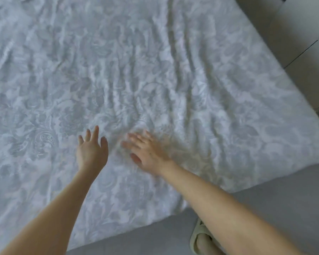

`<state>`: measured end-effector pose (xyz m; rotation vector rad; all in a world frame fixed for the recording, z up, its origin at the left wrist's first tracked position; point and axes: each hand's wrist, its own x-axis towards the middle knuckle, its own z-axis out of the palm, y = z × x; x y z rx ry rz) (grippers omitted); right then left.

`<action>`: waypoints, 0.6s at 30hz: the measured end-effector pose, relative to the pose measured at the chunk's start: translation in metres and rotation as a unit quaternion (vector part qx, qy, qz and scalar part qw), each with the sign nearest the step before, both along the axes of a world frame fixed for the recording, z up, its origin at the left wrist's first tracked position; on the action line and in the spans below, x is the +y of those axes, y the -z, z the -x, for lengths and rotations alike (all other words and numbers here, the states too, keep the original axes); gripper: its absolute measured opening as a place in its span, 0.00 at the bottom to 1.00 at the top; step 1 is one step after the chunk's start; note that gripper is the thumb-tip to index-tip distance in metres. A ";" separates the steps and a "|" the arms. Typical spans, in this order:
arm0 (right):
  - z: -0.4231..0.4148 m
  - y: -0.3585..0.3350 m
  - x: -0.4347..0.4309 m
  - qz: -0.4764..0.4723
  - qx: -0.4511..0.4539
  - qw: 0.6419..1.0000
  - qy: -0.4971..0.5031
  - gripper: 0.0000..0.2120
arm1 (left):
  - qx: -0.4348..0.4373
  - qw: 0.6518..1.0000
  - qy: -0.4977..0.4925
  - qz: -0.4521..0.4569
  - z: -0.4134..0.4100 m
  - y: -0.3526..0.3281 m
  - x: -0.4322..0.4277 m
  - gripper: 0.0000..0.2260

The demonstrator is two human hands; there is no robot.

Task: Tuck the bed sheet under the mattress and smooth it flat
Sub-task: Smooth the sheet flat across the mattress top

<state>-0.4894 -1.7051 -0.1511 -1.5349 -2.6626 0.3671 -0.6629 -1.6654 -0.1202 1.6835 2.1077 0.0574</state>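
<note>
I saw soft, even light, bright but free of glare; I could not place its source. The pale bed sheet (155, 70) looked washed out, its wrinkles throwing only faint grey shadows. Motion blur smeared the right hand (147, 153); the left hand (92, 150) was sharper. The wide lens bowed the sheet's edges towards the corners.

Both bare forearms reach fwd from bottom of view, elbows out of shot. L hand (92, 150) palm down, fingers straight & slightly spread, holding nothing. R hand (148, 153) just beside it, not touching, flat, fingers straight, blurred
</note>
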 end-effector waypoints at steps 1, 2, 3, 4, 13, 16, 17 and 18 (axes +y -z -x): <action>-0.018 0.009 0.015 0.029 -0.017 0.996 -0.085 0.21 | -0.047 0.999 -0.021 -0.018 -0.040 0.004 0.012 0.23; -0.048 0.019 0.027 0.038 -0.017 0.994 -0.103 0.21 | -0.094 0.994 -0.045 -0.031 -0.078 0.007 0.025 0.23; -0.088 0.029 0.034 0.022 -0.001 0.998 -0.064 0.21 | -0.129 0.989 -0.063 -0.042 -0.114 0.011 0.038 0.23; -0.137 0.037 0.036 0.005 -0.001 1.000 0.017 0.22 | -0.145 0.986 -0.069 -0.045 -0.148 0.016 0.053 0.23; -0.388 0.012 -0.030 0.005 -0.081 0.757 0.648 0.27 | -0.077 0.997 0.006 0.002 -0.303 0.036 0.081 0.23; -0.330 0.003 0.024 -0.076 -0.030 0.888 0.453 0.26 | -0.059 0.998 0.016 -0.031 -0.302 0.023 0.095 0.22; -0.305 0.005 0.047 -0.070 -0.028 0.942 0.326 0.25 | -0.040 0.998 0.022 -0.038 -0.299 0.021 0.105 0.22; -0.286 0.009 0.068 -0.040 -0.044 0.979 0.194 0.24 | -0.017 0.999 0.029 -0.036 -0.295 0.022 0.116 0.22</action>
